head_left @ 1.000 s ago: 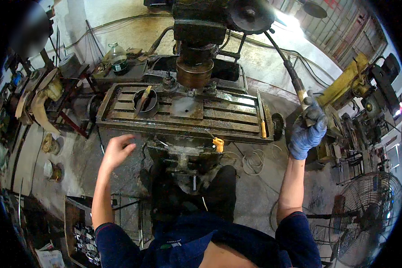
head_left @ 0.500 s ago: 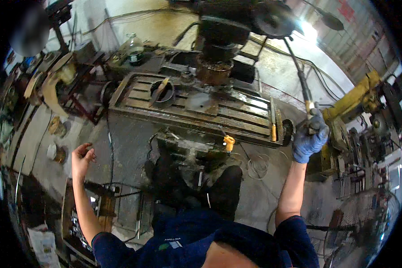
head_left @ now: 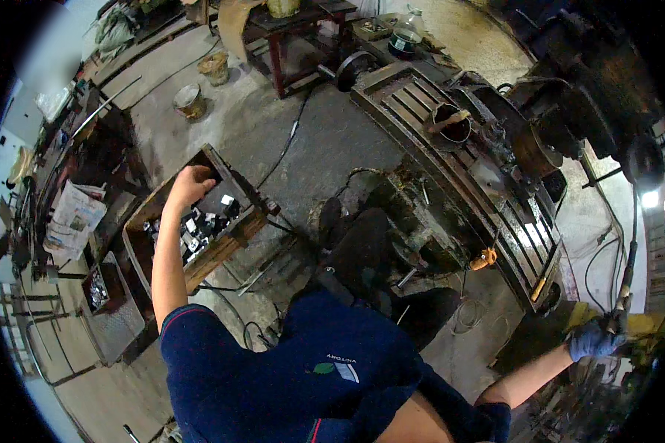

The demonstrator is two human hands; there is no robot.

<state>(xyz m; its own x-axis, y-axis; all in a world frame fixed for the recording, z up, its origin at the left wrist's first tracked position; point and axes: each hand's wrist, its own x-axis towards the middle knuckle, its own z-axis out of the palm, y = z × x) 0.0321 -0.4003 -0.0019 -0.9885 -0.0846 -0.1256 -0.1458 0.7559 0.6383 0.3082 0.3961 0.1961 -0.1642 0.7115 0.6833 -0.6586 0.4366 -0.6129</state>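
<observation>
My bare left hand [head_left: 194, 184] is over the far end of a wooden box [head_left: 225, 249], its fingers loosely bent and nothing visible in them. Inside the box lie several small metal blocks [head_left: 193, 230], some shiny and some dark, nearest to my forearm and fingers. Far to the right, my right hand [head_left: 597, 340], in a blue glove with dark fingertips, is closed around the lower end of a long lever handle [head_left: 630, 258]. That lever runs up toward the dark machine head [head_left: 569, 111].
A slotted machine table [head_left: 421, 136] slants across the right, bearing a round pot [head_left: 451, 125] with a brush and a yellow-handled tool [head_left: 539, 286]. An orange fitting [head_left: 484, 258] is at its near edge. Left stand a metal tray [head_left: 122, 317] and a bucket [head_left: 190, 102].
The view has swung to the left. My left hand has moved from open air to over the box of metal blocks. My right hand keeps its hold on the lever handle.
</observation>
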